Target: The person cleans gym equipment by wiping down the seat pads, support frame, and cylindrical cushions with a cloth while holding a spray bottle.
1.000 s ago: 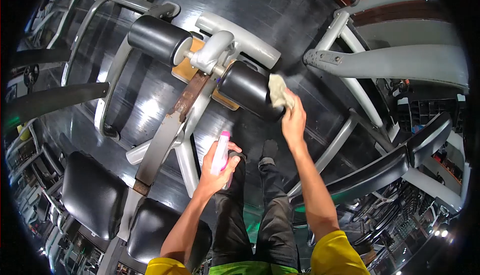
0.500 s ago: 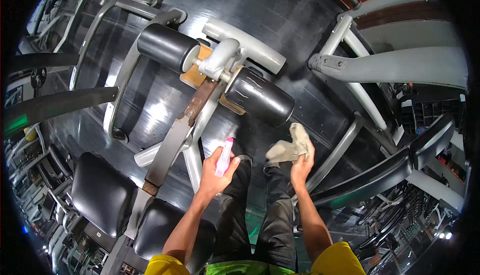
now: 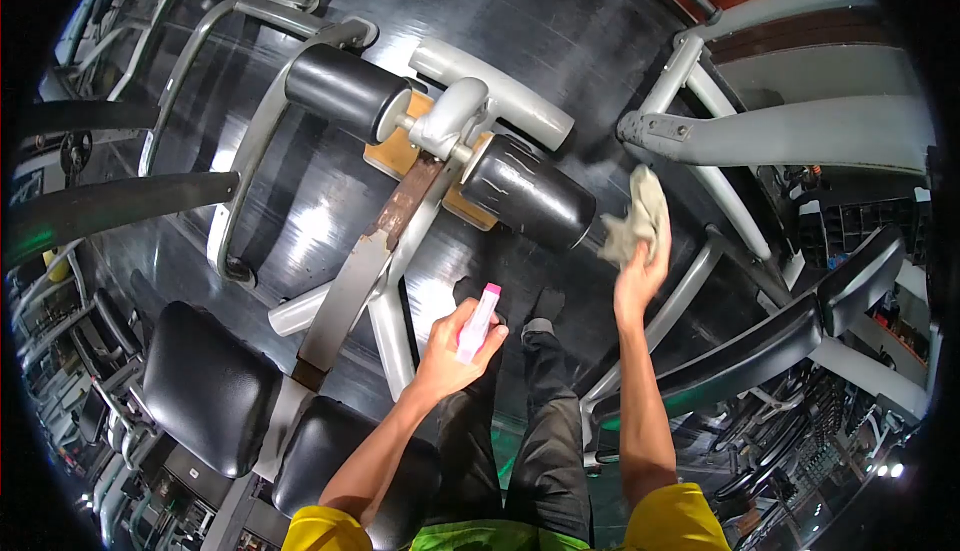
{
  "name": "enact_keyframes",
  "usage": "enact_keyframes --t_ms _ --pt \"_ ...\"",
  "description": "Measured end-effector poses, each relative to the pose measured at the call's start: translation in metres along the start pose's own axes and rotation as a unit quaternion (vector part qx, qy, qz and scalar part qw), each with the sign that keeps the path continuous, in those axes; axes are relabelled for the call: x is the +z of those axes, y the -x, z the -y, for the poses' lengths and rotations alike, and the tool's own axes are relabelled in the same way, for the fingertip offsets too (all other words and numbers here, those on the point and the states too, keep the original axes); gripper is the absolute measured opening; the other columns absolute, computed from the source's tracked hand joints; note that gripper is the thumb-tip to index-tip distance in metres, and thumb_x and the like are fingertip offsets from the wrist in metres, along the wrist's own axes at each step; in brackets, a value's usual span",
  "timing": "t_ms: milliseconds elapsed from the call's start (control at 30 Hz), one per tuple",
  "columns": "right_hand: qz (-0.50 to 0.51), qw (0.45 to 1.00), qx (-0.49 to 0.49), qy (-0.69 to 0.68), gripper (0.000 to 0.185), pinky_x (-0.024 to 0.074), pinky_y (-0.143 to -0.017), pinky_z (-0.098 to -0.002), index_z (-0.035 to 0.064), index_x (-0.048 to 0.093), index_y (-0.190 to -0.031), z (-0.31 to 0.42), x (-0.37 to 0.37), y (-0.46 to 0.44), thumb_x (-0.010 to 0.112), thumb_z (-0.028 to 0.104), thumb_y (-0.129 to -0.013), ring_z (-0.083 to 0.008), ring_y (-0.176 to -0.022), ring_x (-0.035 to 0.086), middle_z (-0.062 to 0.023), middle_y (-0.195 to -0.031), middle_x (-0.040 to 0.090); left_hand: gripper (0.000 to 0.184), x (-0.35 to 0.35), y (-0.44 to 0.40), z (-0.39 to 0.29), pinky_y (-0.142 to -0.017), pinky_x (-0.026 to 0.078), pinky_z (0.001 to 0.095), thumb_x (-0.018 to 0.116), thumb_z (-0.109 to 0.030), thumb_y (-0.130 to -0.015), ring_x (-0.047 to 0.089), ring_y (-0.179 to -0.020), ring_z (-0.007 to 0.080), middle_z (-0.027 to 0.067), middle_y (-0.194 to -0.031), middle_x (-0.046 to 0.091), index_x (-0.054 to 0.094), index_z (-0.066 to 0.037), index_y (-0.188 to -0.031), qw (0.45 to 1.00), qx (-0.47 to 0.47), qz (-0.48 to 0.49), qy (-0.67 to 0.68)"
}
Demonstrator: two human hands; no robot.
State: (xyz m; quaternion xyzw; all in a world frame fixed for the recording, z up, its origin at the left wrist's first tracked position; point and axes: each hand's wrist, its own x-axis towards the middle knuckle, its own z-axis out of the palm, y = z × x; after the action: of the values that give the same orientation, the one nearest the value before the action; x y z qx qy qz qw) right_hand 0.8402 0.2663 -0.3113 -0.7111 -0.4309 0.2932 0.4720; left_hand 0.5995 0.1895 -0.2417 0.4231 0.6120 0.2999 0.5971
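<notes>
My left hand [image 3: 455, 351] is closed around a spray bottle [image 3: 479, 326], seen from above as a pale, narrow head with a bright pink tip; its lower part is hidden by my fingers and palm. In my right hand [image 3: 641, 286] is a crumpled beige cloth [image 3: 640, 221], gripped at its lower right side and held up over the floor. Just left of the cloth, apart from it, is a black padded roller [image 3: 528, 194] with pale scuff marks. A second black roller [image 3: 347, 94] sits at the other end of the same metal axle.
A grey machine beam [image 3: 347, 296] runs from the rollers to two black seat pads [image 3: 212, 388]. At right stand a long black padded bench [image 3: 720, 359] and a grey machine arm [image 3: 790, 138]. Curved metal frames [image 3: 258, 141] rise at left from the dark floor.
My right hand has lifted the cloth up and to the right, past the end of the scuffed roller. My left hand has shifted slightly right with the spray bottle.
</notes>
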Motion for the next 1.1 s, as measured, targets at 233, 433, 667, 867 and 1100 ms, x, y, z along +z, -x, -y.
enact_keyframes --t_ms 233,433,667,867,1100 --pt "0.299 0.797 -0.455 0.262 0.041 0.0359 -0.104 -0.0394 0.0162 0.061 -0.111 0.044 0.144 -0.015 0.055 0.003 -0.072 -0.027 -0.123 0.045 -0.0039 -0.125 0.054 0.011 -0.005 0.01 0.034 -0.046 0.041 0.021 0.064 -0.007 -0.084 0.051 -0.051 0.0051 -0.0009 -0.066 0.055 0.055 -0.005 -0.091 0.983 -0.094 -0.095 0.123" --pt "0.431 0.688 -0.478 0.336 0.027 0.0391 -0.097 -0.033 0.0132 0.061 -0.101 -0.006 0.098 0.014 0.055 0.016 -0.076 -0.0189 -0.127 0.04 -0.002 -0.131 0.05 0.011 -0.008 -0.004 0.048 -0.05 0.041 0.0228 0.064 -0.004 -0.083 0.051 -0.054 0.0064 0.0018 -0.069 0.056 0.055 -0.004 -0.089 0.991 -0.061 -0.089 0.075" --pt "0.47 0.676 -0.365 0.435 0.028 0.0487 -0.084 -0.0327 0.015 0.061 -0.102 -0.027 -0.036 0.009 0.054 0.01 -0.075 -0.0201 -0.101 0.06 -0.0031 -0.114 0.062 0.013 0.001 -0.002 0.052 -0.055 0.042 0.0246 0.066 -0.007 -0.082 0.052 -0.059 0.0086 0.003 -0.068 0.057 0.056 -0.004 -0.088 0.991 -0.06 -0.068 0.1" --pt "0.467 0.87 -0.089 0.128 0.053 0.0422 -0.098 -0.0355 0.0041 0.056 -0.113 0.03 -0.023 -0.029 0.037 -0.017 -0.069 -0.0318 -0.11 0.056 -0.0142 -0.113 0.061 0.013 0.01 0.001 0.063 -0.047 0.041 0.0212 0.063 -0.006 -0.084 0.052 -0.052 0.0055 0.0002 -0.069 0.057 0.054 -0.005 -0.093 0.997 -0.019 -0.039 0.061" --pt "0.378 0.847 -0.344 0.147 0.057 0.0347 -0.106 -0.0378 0.0156 0.058 -0.118 0.038 0.143 -0.04 0.051 -0.012 -0.068 -0.0285 -0.121 0.048 -0.0089 -0.127 0.054 0.012 0.007 -0.001 0.058 -0.047 0.041 0.0214 0.063 -0.006 -0.084 0.052 -0.051 0.0056 0.0003 -0.068 0.056 0.054 -0.005 -0.093 0.998 -0.01 -0.036 0.047"
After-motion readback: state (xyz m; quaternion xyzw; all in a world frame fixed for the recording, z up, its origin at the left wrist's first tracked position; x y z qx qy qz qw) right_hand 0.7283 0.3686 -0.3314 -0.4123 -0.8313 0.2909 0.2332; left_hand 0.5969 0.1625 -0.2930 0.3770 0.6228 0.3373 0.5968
